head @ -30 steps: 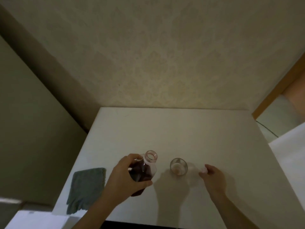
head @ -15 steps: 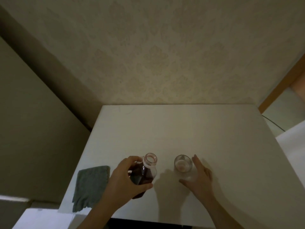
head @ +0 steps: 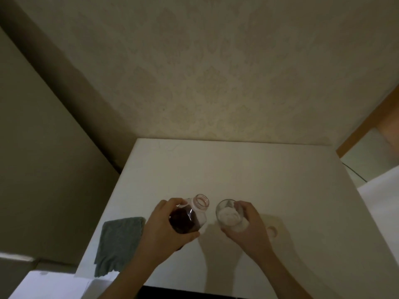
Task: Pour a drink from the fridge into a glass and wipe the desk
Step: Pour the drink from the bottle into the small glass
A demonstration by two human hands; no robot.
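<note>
Two hands busy in our head view: our left hand (head: 166, 225) grips the uncapped bottle (head: 190, 216), our right hand (head: 248, 227) wraps the glass (head: 228, 214) over the desk (head: 248, 169). Tilting fast could splash past the narrow rim; the cloth (head: 118, 242) lies nearby.

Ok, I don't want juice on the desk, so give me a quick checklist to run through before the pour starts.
1. Cap off the bottle: ok, its mouth is open; the cap lies on the desk right of the glass.
2. Left hand grips the bottle: ok, wrapped around its dark body.
3. Right hand steadies the glass: ok, fingers around it.
4. Glass ready to receive: ok, mouth up and beside the bottle; no drink shows in it.
5. Bottle mouth over the glass: not ok, it is still to the left of the rim.
6. Cloth ready for wiping: ok, at the desk's left edge.
</note>
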